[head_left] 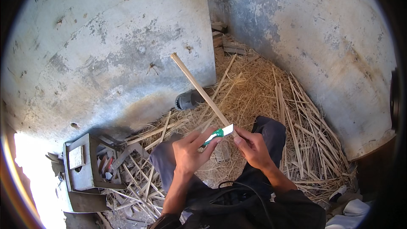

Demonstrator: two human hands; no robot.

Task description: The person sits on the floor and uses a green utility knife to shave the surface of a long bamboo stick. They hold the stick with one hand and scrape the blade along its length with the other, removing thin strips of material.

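Observation:
My left hand [190, 150] is closed around the green handle of a knife [218, 132]. Its broad, bright blade points right and lies across the near end of a long, pale wooden strip [198, 85]. With thumb and fingers pinched together, my right hand [253, 147] grips that near end, right beside the blade tip. The strip slants away to the far left and looks split or layered lengthwise at its far end. Both hands are above my lap, between my knees. Exactly how deep the blade sits in the wood cannot be made out.
Straw-like shavings [250, 80] cover the floor ahead. Many loose strips [313, 131] lie at the right. A dark cylindrical container [186, 101] lies by the left wall [140, 38]. A battered wooden box [82, 161] stands at the left, near bright light. Whitish cloth [354, 212] lies at lower right.

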